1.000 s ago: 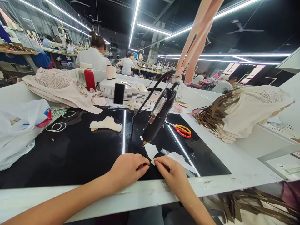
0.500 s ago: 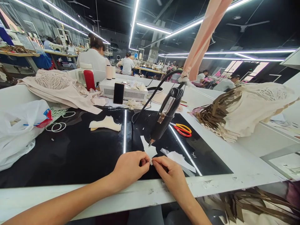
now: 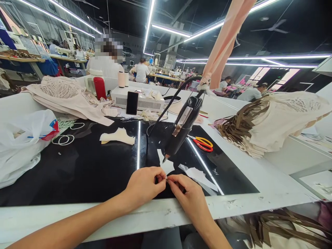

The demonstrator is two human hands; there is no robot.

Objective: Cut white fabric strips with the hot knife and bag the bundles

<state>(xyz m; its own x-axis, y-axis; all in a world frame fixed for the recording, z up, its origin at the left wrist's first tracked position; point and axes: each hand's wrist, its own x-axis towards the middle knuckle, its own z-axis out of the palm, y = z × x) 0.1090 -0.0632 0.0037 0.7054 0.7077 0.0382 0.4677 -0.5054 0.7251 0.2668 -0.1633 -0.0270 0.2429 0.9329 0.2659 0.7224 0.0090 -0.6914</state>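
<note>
My left hand (image 3: 146,185) and my right hand (image 3: 190,195) meet at the front of the black mat, thumbs and forefingers pinched together. Between their fingertips is the near end of a small white cut piece (image 3: 168,167), mostly hidden there; the rest lies on the mat beyond. A black hand-held tool (image 3: 183,128) with a pointed metal tip hangs tilted over it, its tip just above the piece. To the right of my right hand lie white scraps (image 3: 198,176). Behind them is a pair of scissors (image 3: 203,143) with red and yellow handles.
A cream shaped piece (image 3: 118,136) lies left on the black mat (image 3: 85,173). A white plastic bag (image 3: 23,148) stands at the far left. Behind are a phone (image 3: 132,102), a white vented box (image 3: 150,103) and a red bottle (image 3: 99,88). Cream garments (image 3: 280,121) are stacked right.
My fingertips have drawn closer together, and less of the white piece's near end shows between them. The black tool's tip has shifted slightly left.
</note>
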